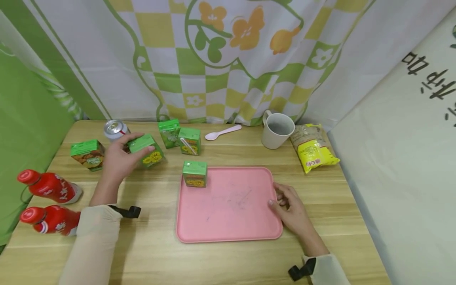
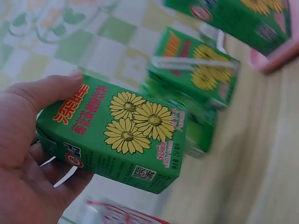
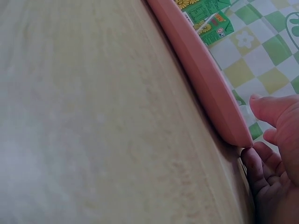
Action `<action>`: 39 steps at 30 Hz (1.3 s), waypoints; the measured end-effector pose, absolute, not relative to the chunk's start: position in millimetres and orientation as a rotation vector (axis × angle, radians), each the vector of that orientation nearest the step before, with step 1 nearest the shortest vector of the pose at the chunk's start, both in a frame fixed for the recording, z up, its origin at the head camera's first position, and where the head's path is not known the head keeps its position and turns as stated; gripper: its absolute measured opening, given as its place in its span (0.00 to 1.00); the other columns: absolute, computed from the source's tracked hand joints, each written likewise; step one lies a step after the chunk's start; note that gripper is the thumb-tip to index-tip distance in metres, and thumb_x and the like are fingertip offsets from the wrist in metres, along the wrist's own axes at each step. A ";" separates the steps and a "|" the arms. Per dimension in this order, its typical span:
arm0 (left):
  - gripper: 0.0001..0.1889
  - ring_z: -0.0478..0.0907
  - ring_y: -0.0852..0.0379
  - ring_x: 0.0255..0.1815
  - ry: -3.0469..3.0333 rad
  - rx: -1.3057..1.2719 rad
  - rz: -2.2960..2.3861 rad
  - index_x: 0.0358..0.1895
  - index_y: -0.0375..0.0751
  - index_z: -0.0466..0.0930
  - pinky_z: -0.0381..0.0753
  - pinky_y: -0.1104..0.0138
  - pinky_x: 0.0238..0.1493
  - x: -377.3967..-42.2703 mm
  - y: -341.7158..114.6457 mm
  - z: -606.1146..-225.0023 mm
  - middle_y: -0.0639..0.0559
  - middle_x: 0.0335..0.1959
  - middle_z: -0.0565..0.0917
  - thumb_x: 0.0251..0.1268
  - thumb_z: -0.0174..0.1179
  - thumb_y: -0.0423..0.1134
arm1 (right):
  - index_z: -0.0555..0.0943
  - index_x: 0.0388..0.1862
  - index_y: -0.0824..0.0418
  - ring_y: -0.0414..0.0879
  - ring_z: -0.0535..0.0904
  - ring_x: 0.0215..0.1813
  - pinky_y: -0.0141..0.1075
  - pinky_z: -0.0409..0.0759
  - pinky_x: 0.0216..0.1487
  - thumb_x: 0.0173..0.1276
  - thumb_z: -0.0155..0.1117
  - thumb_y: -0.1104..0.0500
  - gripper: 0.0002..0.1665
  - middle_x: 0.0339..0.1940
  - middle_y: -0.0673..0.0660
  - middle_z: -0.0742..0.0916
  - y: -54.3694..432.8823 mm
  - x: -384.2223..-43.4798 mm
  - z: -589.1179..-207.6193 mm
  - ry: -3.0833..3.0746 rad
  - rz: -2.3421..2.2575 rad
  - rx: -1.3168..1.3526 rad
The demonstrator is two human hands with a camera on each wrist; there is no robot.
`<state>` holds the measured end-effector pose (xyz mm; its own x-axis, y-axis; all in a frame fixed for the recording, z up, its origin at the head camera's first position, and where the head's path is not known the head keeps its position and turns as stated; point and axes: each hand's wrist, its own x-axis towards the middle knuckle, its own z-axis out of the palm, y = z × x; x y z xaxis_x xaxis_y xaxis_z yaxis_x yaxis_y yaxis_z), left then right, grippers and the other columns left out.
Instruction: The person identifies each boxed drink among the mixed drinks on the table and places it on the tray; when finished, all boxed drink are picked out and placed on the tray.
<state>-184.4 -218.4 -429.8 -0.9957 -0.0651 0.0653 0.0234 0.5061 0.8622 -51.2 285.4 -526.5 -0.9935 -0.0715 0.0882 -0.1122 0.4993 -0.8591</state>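
Note:
My left hand (image 1: 119, 158) grips a green drink carton (image 1: 147, 150) between thumb and fingers. In the left wrist view, yellow flowers and printed lettering face up on this carton (image 2: 114, 126). My right hand (image 1: 293, 209) is at the right edge of a pink tray (image 1: 231, 221), its thumb over the rim and its fingers curled at the outer side. The right wrist view has those fingertips (image 3: 254, 161) right at the tray's rim (image 3: 205, 79). Another green carton (image 1: 194, 174) stands in the tray's far left corner.
Behind the tray are a carton with a straw (image 1: 190, 141), a green packet (image 1: 169, 132), a pink spoon (image 1: 222, 132), a mug (image 1: 277, 130) and a yellow bag (image 1: 314, 147). Leftward stand a can (image 1: 115, 130), a brown-green carton (image 1: 88, 154) and two red bottles (image 1: 53, 187).

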 end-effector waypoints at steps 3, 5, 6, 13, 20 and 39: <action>0.33 0.78 0.55 0.42 -2.623 0.011 -1.522 0.64 0.45 0.80 0.78 0.74 0.33 -172.7 -213.1 -413.5 0.46 0.53 0.80 0.57 0.75 0.56 | 0.72 0.74 0.55 0.49 0.76 0.45 0.35 0.78 0.43 0.69 0.72 0.59 0.36 0.59 0.56 0.77 286.0 -50.8 -526.9 -2.680 1.552 0.162; 0.31 0.79 0.57 0.42 -2.609 -0.034 -1.509 0.62 0.46 0.82 0.78 0.75 0.34 -164.2 -209.0 -403.6 0.47 0.53 0.80 0.57 0.76 0.54 | 0.72 0.74 0.55 0.49 0.76 0.45 0.36 0.78 0.43 0.69 0.73 0.60 0.36 0.59 0.57 0.77 286.1 -50.2 -526.8 -2.676 1.551 0.163; 0.29 0.79 0.57 0.41 -2.595 -0.068 -1.509 0.62 0.47 0.83 0.78 0.75 0.34 -159.8 -206.6 -398.7 0.48 0.52 0.81 0.57 0.76 0.52 | 0.72 0.74 0.56 0.49 0.76 0.45 0.36 0.78 0.44 0.69 0.73 0.60 0.36 0.59 0.57 0.77 285.8 -49.8 -526.3 -2.675 1.546 0.164; 0.25 0.80 0.58 0.42 -2.402 -0.535 -1.488 0.55 0.41 0.87 0.77 0.75 0.38 -133.5 -187.5 -370.0 0.48 0.50 0.85 0.50 0.79 0.27 | 0.72 0.72 0.65 0.52 0.76 0.44 0.39 0.79 0.43 0.67 0.71 0.67 0.35 0.58 0.65 0.77 275.6 -46.1 -505.3 -2.667 1.524 0.175; 0.31 0.81 0.56 0.44 -2.272 -0.943 -1.542 0.53 0.36 0.86 0.78 0.72 0.41 -110.0 -170.2 -356.0 0.47 0.49 0.87 0.38 0.79 0.17 | 0.72 0.72 0.67 0.56 0.76 0.45 0.38 0.78 0.43 0.67 0.71 0.68 0.35 0.58 0.68 0.77 272.3 -46.2 -498.1 -2.662 1.557 0.171; 0.25 0.79 0.55 0.56 -2.561 -0.964 -1.663 0.55 0.55 0.86 0.74 0.61 0.62 -95.9 -136.5 -426.3 0.61 0.54 0.83 0.50 0.81 0.43 | 0.72 0.74 0.58 0.50 0.77 0.46 0.34 0.77 0.43 0.68 0.72 0.61 0.36 0.58 0.57 0.78 284.1 -51.8 -527.9 -2.649 1.541 0.177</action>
